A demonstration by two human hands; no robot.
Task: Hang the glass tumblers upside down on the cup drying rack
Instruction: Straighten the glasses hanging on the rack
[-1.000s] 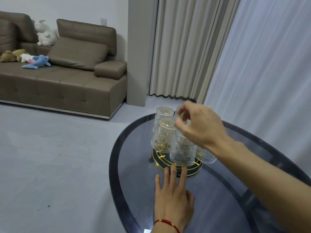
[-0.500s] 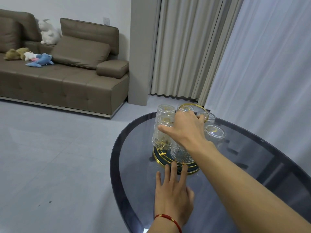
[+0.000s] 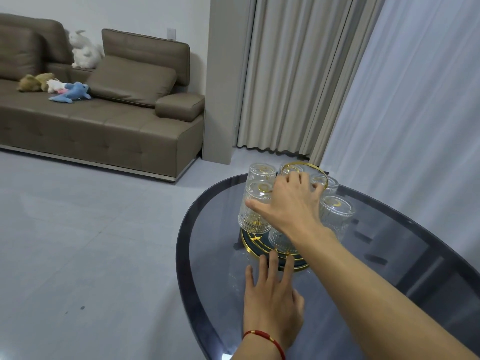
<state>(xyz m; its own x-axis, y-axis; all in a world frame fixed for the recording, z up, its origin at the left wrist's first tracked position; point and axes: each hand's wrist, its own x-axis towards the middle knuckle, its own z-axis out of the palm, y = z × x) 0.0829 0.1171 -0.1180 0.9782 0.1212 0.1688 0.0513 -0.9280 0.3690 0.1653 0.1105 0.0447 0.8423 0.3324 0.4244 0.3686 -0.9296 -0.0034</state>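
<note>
Hands [image 3: 291, 203] by upended, vertical tumblers [image 3: 255, 206]

— Do we find any lettering, brand, number or sign on the items inspected?

— We find none. The bases of the glass tumblers [image 3: 337, 209] carry a gold crescent-shaped mark, but we read no letters in it. The gold-rimmed cup drying rack [image 3: 262, 246] bears no label that we can make out.

— And the wall plate [image 3: 171, 34] above the sofa [image 3: 104, 126]?

— It is blank to our view. We record no legible text.
</note>
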